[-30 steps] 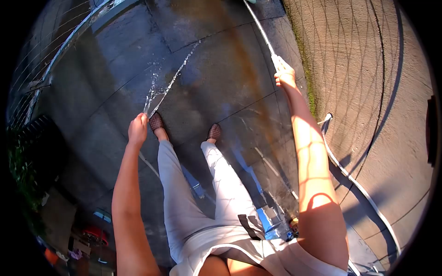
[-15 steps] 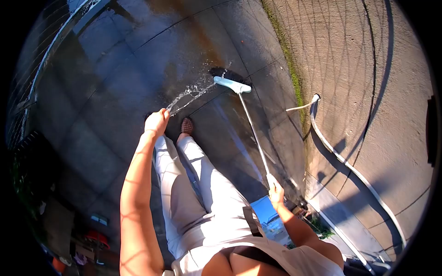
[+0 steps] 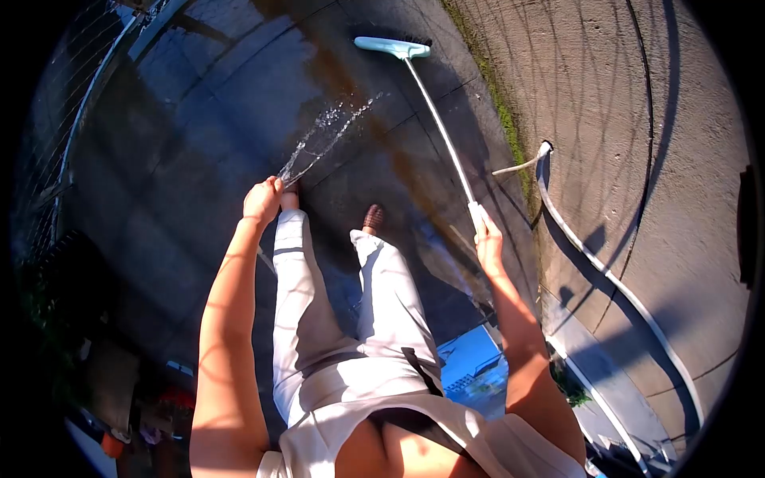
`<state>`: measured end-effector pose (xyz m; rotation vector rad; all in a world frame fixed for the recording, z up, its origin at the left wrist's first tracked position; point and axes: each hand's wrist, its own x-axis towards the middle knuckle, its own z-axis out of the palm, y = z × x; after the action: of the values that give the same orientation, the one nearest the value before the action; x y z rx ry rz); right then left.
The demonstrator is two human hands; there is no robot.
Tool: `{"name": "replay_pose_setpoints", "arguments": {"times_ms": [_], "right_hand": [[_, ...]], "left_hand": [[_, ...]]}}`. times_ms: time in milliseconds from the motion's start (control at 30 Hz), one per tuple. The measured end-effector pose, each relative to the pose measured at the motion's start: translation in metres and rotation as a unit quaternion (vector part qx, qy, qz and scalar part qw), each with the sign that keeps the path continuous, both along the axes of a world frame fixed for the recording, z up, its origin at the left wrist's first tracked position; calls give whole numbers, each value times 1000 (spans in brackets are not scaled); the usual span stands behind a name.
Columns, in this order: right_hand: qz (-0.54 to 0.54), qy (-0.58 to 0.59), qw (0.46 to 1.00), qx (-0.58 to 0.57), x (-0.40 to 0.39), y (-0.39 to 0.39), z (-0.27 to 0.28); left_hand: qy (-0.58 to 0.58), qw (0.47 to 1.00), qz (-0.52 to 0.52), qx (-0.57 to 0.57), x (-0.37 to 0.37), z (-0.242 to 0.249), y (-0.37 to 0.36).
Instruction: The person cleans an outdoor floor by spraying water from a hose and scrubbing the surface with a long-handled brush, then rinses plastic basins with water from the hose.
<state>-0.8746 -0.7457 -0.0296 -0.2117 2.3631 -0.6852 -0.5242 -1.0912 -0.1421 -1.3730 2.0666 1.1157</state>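
My right hand point(image 3: 489, 233) is wrapped round the pale grip of a long-handled broom point(image 3: 438, 119). Its light blue head point(image 3: 392, 47) with dark bristles rests on the wet concrete floor point(image 3: 223, 103), far ahead of me. Closed fingers of my left hand point(image 3: 263, 199) hold a hose end, mostly hidden by the hand; a pale length of it shows below the wrist. Two streams of water point(image 3: 323, 135) shoot from that hand, forward and to the right, breaking into drops short of the broom head.
A white pipe point(image 3: 606, 275) runs along the rough concrete wall point(image 3: 677, 199) on the right, with a mossy strip point(image 3: 506, 111) at its foot. My shoe point(image 3: 373, 217) stands on the wet floor. Dim clutter, including a red-orange container point(image 3: 111, 444), lies at lower left. A blue object point(image 3: 470, 354) is beside my hip.
My right hand has moved forward, pushing the broom head farther away. My right foot has shifted right. My left hand has moved slightly forward and left, its water now landing clear of the broom head.
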Motion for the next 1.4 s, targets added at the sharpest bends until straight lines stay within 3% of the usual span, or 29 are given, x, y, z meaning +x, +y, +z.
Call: {"name": "replay_pose_setpoints", "arguments": {"times_ms": [33, 100, 167, 333, 400, 467, 533, 600, 667, 733, 867, 933, 1000, 1100, 1167, 1200, 1233, 1267, 1333, 1367, 1400], "right_hand": [[18, 7, 998, 62, 3, 41, 15], [-58, -32, 998, 11, 8, 128, 37], [-63, -58, 995, 57, 3, 188, 72], [-38, -3, 997, 73, -57, 311, 69], [53, 31, 994, 86, -110, 328, 47], [55, -16, 996, 70, -177, 298, 26], [150, 51, 985, 73, -245, 261, -9], [177, 18, 984, 3, -284, 179, -8], [138, -62, 985, 78, -298, 117, -11], [120, -82, 989, 14, -268, 84, 8], [243, 30, 967, 66, -211, 135, 34], [276, 41, 960, -10, -194, 184, 43], [296, 38, 949, 102, -186, 200, 63], [295, -1, 948, 115, -199, 152, 69], [336, 29, 916, 219, -213, 78, 58], [336, 45, 930, 142, -213, 27, 54], [374, 82, 899, 211, -222, -28, 41], [369, 73, 904, 203, -217, -97, 38], [377, 70, 920, 81, -222, -204, 1], [398, 129, 888, 190, -218, -266, -15], [424, 132, 889, 114, -214, -310, -24]], "left_hand": [[2, 1000, 0, -7, -6, 2, 8], [9, 1000, 4, -26, -18, -3, 30], [2, 999, -1, -46, -42, -2, 58], [37, 997, -2, -69, -120, 13, 136], [84, 994, -13, -65, -145, 14, 162], [49, 996, 40, -58, -176, 14, 178], [51, 992, 95, -60, -197, 12, 190], [57, 989, 133, -11, -224, 38, 192], [100, 976, 187, -48, -232, 28, 198], [90, 968, 220, -79, -234, 19, 194], [156, 956, 196, -154, -215, 5, 175], [140, 960, 185, -156, -197, -13, 157], [117, 958, 217, -149, -189, -19, 138], [75, 943, 308, -99, -182, -2, 100], [71, 942, 311, -103, -171, -14, 73], [69, 941, 312, -107, -167, -20, 59], [66, 940, 319, -98, -163, -19, 43], [62, 939, 326, -89, -159, -13, 25], [64, 935, 339, -77, -151, -8, -4], [69, 933, 344, -77, -147, -7, -20], [74, 931, 348, -79, -140, -8, -36]]}}
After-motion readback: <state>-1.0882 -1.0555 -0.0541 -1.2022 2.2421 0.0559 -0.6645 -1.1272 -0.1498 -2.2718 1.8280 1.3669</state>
